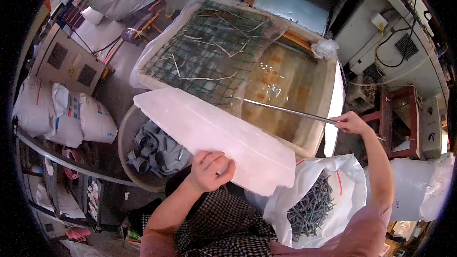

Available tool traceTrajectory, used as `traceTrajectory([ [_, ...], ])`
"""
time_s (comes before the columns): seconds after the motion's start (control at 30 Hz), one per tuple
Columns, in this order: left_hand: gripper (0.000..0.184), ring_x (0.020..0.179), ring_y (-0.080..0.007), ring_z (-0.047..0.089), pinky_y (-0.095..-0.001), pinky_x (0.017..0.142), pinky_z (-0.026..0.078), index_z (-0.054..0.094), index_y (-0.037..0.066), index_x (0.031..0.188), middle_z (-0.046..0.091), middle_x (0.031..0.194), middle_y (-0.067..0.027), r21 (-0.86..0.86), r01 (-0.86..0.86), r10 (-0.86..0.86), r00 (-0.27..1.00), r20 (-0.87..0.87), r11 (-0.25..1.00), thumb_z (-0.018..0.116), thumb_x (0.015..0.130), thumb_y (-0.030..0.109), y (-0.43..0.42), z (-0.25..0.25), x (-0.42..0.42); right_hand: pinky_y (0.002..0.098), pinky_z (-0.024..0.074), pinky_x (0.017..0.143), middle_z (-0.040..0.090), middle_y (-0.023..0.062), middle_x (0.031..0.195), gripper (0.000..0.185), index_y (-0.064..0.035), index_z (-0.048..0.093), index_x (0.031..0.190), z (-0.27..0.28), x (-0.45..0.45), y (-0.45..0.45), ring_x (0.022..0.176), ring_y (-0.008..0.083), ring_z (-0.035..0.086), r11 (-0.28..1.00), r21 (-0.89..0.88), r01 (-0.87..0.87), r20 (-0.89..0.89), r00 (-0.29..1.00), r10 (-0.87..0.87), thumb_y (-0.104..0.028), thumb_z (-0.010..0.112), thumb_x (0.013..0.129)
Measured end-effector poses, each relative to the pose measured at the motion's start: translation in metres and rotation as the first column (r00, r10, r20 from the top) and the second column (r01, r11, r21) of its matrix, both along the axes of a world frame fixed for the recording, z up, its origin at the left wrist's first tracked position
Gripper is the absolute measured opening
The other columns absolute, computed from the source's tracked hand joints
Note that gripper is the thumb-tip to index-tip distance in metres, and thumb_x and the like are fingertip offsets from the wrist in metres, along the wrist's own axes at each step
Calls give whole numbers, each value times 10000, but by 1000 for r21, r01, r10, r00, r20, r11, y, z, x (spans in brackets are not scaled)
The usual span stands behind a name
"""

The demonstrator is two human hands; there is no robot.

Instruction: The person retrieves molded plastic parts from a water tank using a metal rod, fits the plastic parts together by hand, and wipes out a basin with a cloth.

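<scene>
My left hand (213,170) is closed on the lower edge of a long white board (223,135), which slants from upper left to lower right in front of me. My right hand (351,123) grips the near end of a thin metal rod (290,112). The rod reaches left over a tub of brownish water (281,85), its far end at the edge of a green mesh (204,43). Pale strips lie scattered on that mesh.
Below the board's left part stands a round bin (126,154) with grey parts. An open white sack (354,181) of thin grey pieces is at my lower right. White bags (97,119) sit on the left, a red frame (414,123) on the right.
</scene>
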State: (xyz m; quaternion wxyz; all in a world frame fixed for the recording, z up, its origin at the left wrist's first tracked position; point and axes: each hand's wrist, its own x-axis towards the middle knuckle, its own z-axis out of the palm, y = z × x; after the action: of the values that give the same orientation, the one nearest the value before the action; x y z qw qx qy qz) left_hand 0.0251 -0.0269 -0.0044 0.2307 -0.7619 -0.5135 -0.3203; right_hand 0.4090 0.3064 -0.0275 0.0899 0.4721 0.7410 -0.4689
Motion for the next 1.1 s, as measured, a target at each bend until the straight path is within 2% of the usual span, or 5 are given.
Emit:
traceTrajectory([
  [0.33, 173, 806, -165, 566, -293, 729, 350, 616, 159, 761, 527, 800, 8, -23, 3, -2, 1000, 28, 1000, 641, 608, 82, -8, -10, 6, 240, 400, 479, 517, -16, 567, 308, -124, 640, 1133, -60, -61, 13, 498, 54, 438, 974, 213, -81, -15, 996, 86, -97, 636, 826],
  [0.73, 140, 876, -153, 565, -284, 800, 399, 612, 157, 782, 560, 875, -1, -30, -7, 8, 1000, 19, 1000, 609, 648, 116, -10, -16, 2, 342, 482, 647, 640, 172, 764, 298, -131, 629, 1128, -120, -166, 24, 610, 190, 574, 895, 430, -119, -86, 981, 172, -171, 626, 833],
  [0.87, 139, 879, -159, 561, -287, 806, 402, 617, 155, 784, 555, 892, -9, -7, -10, 10, 1000, 1, 1000, 608, 650, 119, -4, -15, 4, 335, 483, 665, 655, 150, 809, 312, -123, 612, 1156, -119, -183, 15, 634, 189, 583, 946, 318, -65, -85, 992, 97, -162, 610, 847],
  [0.9, 135, 877, -161, 558, -291, 811, 399, 617, 148, 783, 551, 895, -12, -19, -6, 6, 1000, 14, 1000, 607, 652, 123, -3, -15, 4, 282, 447, 525, 576, 42, 634, 296, -98, 626, 1139, -117, -183, 13, 533, 103, 507, 945, 324, -47, -138, 986, 96, -118, 608, 844],
  [1.1, 114, 861, -161, 554, -308, 836, 382, 614, 124, 786, 540, 884, -15, -32, -9, 11, 996, 85, 999, 603, 673, 137, -4, -13, -1, 281, 447, 520, 575, 47, 613, 303, -101, 621, 1149, -62, -110, 7, 509, 100, 505, 934, 340, -112, -16, 992, 125, -129, 606, 847],
])
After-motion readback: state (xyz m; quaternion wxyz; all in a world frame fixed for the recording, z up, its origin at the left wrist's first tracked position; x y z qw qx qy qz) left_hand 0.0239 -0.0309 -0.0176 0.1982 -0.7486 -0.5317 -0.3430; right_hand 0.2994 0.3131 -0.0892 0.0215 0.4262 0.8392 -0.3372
